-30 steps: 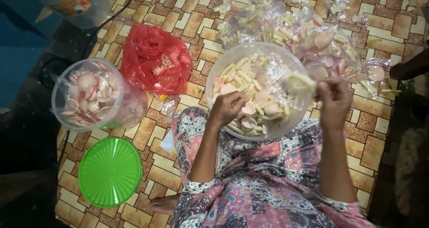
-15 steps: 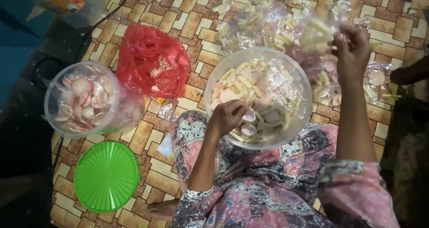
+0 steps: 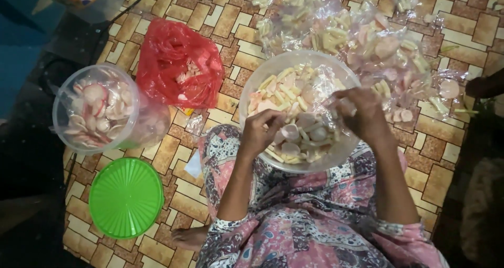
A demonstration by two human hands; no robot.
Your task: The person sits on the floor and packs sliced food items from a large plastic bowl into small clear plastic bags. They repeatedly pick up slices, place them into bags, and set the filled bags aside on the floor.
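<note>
A large clear bowl of pale stick-shaped and round pink-white crackers rests on my lap. My left hand reaches into its near left side, fingers curled over round crackers. My right hand is over the bowl's right side, pinching a small clear plastic bag that hangs into the bowl. Beyond the bowl lies a heap of filled clear packets on the patterned floor.
A clear jar of round pink crackers lies to the left, its green lid on the floor nearer me. A red plastic bag with crackers sits behind it. My bare foot shows below. Dark objects border both sides.
My right hand has come back from the packet heap beyond the bowl to over the bowl, now holding an empty clear bag. My left hand has stayed in the bowl.
</note>
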